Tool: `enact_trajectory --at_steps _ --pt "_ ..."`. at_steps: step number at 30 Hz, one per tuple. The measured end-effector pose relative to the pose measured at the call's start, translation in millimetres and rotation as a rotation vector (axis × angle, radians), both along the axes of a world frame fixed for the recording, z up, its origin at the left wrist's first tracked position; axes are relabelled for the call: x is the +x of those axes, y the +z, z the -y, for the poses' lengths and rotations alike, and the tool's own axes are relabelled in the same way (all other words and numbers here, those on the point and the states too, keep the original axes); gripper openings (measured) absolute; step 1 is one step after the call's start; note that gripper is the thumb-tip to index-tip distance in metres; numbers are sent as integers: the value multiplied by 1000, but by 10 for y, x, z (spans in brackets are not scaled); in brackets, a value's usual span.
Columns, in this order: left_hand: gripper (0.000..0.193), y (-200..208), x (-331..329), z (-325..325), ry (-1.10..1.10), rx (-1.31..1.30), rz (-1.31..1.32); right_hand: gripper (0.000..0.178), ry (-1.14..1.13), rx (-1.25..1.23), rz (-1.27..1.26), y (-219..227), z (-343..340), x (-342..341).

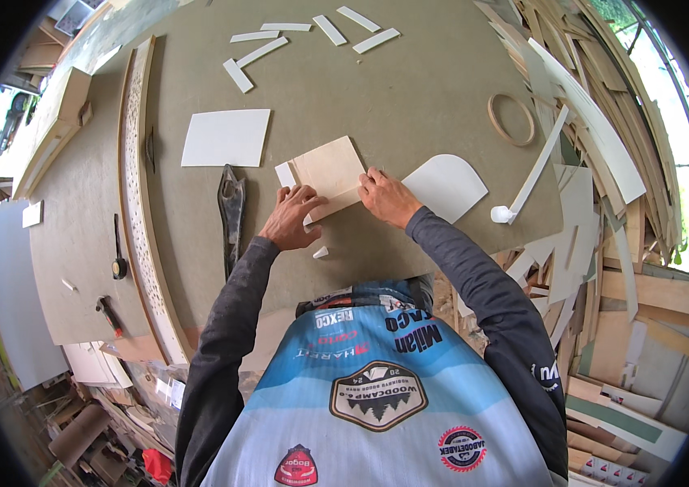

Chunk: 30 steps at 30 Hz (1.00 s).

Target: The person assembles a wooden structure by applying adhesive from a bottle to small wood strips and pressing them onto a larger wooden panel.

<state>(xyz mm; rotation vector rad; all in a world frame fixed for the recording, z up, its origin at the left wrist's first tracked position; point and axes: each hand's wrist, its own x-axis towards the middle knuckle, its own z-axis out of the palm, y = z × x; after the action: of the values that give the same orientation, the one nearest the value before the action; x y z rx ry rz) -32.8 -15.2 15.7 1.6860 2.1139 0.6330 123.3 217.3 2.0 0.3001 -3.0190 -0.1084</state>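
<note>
White and wedge-shaped, a loose offcut (321, 252) lay nearest on my feed, just beside the left hand (289, 217). Its fingers bent over a pale wood board (332, 166) and the white strip (285, 174) at the board's left edge; I couldn't tell whether they gripped or merely pressed. The right hand (389, 197) had its fingertips bunched, pinching the board's right edge. Doing this well, I judged, called for even pressure, with the board kept flat and the strip square to it. Beyond, the olive-brown tabletop (425, 89) ran past a rectangular white panel (226, 138) to scattered narrow strips (263, 52). Rightward, timber lengths (628, 114) were heaped near a bright opening (683, 162).
</note>
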Motion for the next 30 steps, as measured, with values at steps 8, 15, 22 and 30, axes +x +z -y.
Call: enact_trajectory --at_steps 8,15,22,30 --pt "36 -244 163 87 99 179 -197 14 -27 -26 20 6 11 4" --pt "28 -229 159 73 138 159 -88 14 -11 -20 8 39 10 45" --pt "20 -308 150 146 119 204 -38 12 16 -49 11 29 2 65" --pt "23 -329 165 127 109 230 -58 11 68 -49 -13 -8 -98 67"
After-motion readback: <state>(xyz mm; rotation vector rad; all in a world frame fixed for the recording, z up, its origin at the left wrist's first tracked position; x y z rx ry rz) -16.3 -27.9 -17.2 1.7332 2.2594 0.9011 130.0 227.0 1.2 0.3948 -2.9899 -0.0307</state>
